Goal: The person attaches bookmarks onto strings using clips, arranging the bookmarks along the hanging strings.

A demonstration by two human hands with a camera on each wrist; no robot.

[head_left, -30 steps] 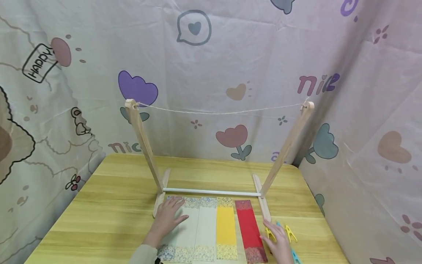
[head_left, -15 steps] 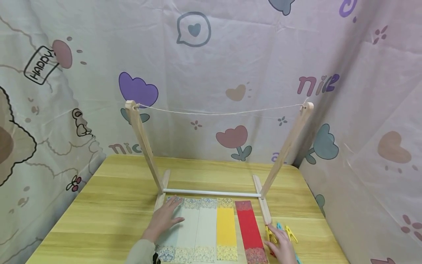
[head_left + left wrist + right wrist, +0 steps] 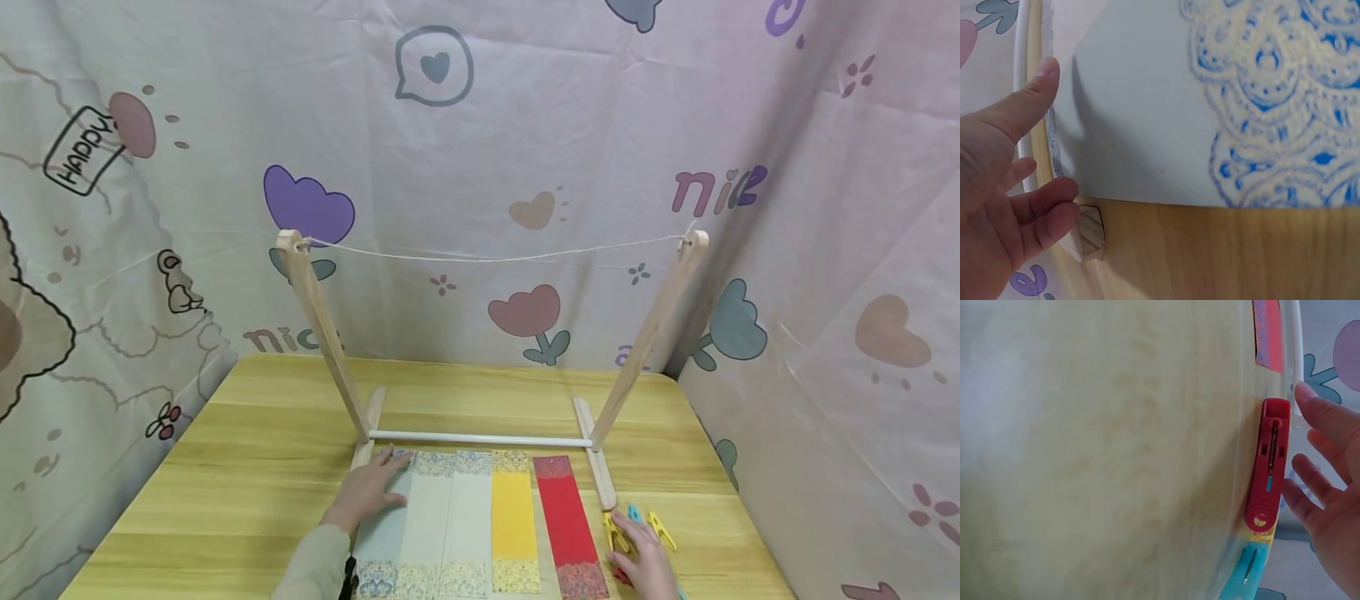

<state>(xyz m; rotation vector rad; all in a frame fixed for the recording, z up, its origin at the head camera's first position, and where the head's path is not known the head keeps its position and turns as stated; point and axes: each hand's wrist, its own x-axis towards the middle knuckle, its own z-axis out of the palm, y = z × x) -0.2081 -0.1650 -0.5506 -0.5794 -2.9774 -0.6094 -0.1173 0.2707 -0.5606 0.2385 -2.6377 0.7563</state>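
Note:
My left hand (image 3: 367, 493) hovers over the upper end of a pale blue paper strip (image 3: 381, 537) with blue lace print. In the left wrist view its fingers (image 3: 1054, 200) are spread loosely and grip nothing. My right hand (image 3: 647, 557) hangs over a small group of plastic clothespins at the right. In the right wrist view, a red clothespin (image 3: 1267, 465) lies close by its relaxed fingers, with a blue clothespin (image 3: 1246, 569) below it. A yellow clothespin (image 3: 662, 531) lies just beyond the hand in the head view. Part of the group is hidden under the hand.
Two whitish strips (image 3: 468, 521), a yellow strip (image 3: 513, 517) and a red strip (image 3: 567, 517) lie right of the blue one. Behind them stands a wooden frame (image 3: 326, 337) with a white rod (image 3: 480, 438) low down and a string (image 3: 480, 259) across its top.
My left hand has shifted slightly left over the pale blue strip. The right hand has moved slightly right and down at the clothespins. The strips lie as before.

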